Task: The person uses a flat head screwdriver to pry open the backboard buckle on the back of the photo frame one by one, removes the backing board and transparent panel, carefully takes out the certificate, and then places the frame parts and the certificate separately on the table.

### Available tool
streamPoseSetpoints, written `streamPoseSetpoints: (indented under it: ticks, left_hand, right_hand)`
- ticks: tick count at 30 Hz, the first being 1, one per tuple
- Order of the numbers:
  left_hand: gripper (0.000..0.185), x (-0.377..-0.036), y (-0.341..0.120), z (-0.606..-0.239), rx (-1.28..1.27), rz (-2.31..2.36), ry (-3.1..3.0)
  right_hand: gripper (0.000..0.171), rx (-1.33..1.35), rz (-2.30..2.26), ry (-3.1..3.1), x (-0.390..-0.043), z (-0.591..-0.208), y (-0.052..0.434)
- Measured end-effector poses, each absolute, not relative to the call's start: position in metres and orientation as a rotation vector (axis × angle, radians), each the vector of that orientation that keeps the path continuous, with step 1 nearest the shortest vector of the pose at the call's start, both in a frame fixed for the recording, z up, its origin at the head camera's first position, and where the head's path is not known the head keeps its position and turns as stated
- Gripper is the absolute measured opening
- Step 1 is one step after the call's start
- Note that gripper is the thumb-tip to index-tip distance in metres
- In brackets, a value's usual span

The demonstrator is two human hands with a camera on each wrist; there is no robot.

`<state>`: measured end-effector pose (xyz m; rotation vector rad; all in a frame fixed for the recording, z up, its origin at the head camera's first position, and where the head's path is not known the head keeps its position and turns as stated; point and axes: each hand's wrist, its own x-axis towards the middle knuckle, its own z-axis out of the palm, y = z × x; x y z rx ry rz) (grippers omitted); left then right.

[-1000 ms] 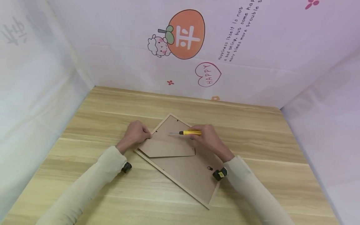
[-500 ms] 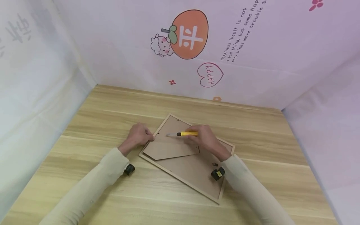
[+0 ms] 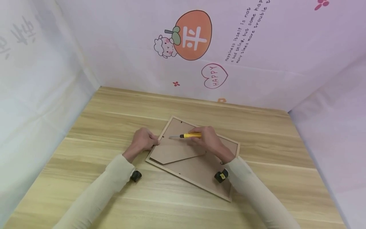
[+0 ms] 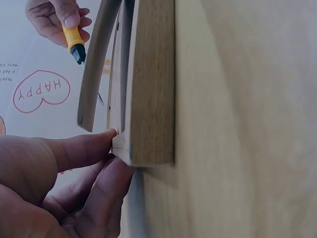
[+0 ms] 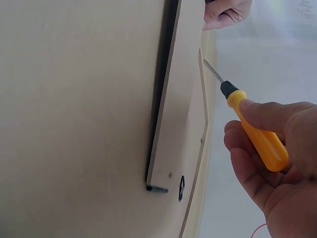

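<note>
A frame (image 3: 200, 171) is laid face down on the table (image 3: 100, 127), turned at an angle, roughly mid-table between the two hands. Its brown backing is up, and the fold-out stand flap (image 3: 174, 152) is seen lying over the left half of it. A small dark hanger fitting (image 5: 182, 188) is spotted near one edge in the right wrist view.

A yellow screwdriver (image 3: 188, 135) is gripped by the right hand (image 3: 210, 140), fingers and thumb curled round the handle, with the metal tip pointed left over the backing near the frame's upper left side. Whether the tip is actually touching the board can't be told from these views.

The frame's left corner is pinched by the left hand (image 3: 144, 141); in the left wrist view the fingertips (image 4: 106, 139) are pressed right against the wooden edge, thumb on one side and fingers curled under.

Cream sleeves are worn on both arms, with a small black camera strapped at each wrist. The table is boxed in by pinkish printed sheets, one marked with a HAPPY heart (image 3: 214, 76) and an orange fruit cartoon (image 3: 193, 35)
</note>
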<state>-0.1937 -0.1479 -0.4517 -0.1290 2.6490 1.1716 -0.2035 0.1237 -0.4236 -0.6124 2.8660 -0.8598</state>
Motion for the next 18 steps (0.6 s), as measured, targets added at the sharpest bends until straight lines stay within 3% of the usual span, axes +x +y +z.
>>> streamPoseSetpoints:
  ticks: [18]
  left_hand:
    - [0.008, -0.185, -0.135, -0.452, -0.193, 1.272, 2.461]
  right_hand:
    - [0.025, -0.621, -0.788, 2.845, -0.204, -0.428, 0.121]
